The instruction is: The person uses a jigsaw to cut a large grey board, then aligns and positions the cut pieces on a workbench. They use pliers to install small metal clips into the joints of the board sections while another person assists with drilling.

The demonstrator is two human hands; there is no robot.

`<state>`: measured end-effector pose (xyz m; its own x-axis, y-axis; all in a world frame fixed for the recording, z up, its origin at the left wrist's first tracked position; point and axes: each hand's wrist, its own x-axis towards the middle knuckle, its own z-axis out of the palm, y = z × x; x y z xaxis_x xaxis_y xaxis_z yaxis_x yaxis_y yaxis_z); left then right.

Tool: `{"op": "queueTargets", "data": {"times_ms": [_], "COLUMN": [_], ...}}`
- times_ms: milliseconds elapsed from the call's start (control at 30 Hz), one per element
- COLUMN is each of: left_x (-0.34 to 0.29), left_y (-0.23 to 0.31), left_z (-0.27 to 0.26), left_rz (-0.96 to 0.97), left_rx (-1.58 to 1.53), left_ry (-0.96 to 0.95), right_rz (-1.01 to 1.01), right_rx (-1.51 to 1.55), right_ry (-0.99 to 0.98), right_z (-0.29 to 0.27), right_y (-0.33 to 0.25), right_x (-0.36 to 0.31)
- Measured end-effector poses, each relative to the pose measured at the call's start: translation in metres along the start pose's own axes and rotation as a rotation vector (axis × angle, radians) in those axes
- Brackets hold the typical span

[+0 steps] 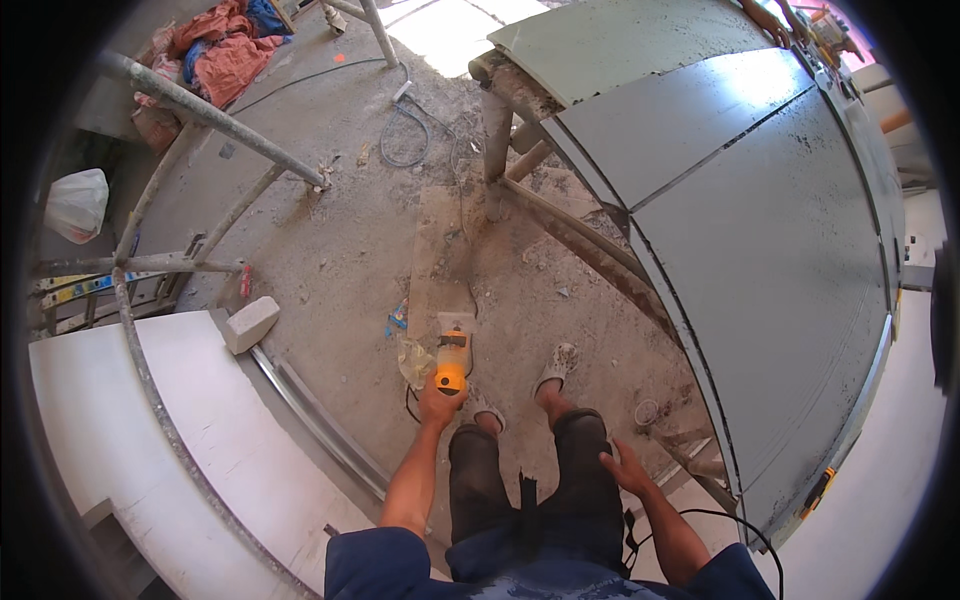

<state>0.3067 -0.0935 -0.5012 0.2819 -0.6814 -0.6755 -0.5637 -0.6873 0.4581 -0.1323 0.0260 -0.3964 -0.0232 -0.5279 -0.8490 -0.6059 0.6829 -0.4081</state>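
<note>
My left hand (440,402) is closed round the rear of a yellow and black trim router (453,362), held low over the dusty floor. Its flat, pale base plate points away from me. A dark cord runs close beside the tool. Beside my right knee, my right hand (626,468) hangs with its fingers stretched out and nothing in it. Close to the router lies a crumpled clear plastic bag (413,362). To my right, large grey panels (760,270) lie on a rusty pipe frame (590,245).
A yellow and black utility knife (820,488) rests at the panel's near right edge. Another person's hand (775,28) touches the panels' far end. Scaffold pipes (220,115), white boards (190,390), a pale block (252,324) and metal channels (315,415) occupy the left. A cable (405,150) loops across the floor.
</note>
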Motion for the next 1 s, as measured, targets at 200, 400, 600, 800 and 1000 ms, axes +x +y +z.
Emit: {"op": "queueTargets", "data": {"times_ms": [200, 400, 600, 800, 1000], "left_x": [0.150, 0.283, 0.393, 0.478, 0.525], "left_y": [-0.022, -0.009, 0.018, 0.044, 0.055], "left_z": [0.070, 0.180, 0.269, 0.330, 0.346], "left_rz": [0.443, 0.709, 0.793, 0.868, 1.022], "left_rx": [0.120, 0.094, 0.097, 0.037, 0.003], "left_ry": [-0.122, -0.083, -0.037, 0.097, 0.138], "right_rz": [-0.038, 0.156, 0.023, -0.072, -0.091], "right_rx": [-0.091, -0.349, -0.246, -0.159, -0.167], "right_ry": [0.329, 0.469, 0.816, 1.064, 1.160], "right_z": [0.021, 0.015, 0.042, 0.086, 0.105], "right_y": [-0.009, -0.055, -0.041, -0.011, -0.006], "right_x": [0.143, 0.219, 0.243, 0.225, 0.210]}}
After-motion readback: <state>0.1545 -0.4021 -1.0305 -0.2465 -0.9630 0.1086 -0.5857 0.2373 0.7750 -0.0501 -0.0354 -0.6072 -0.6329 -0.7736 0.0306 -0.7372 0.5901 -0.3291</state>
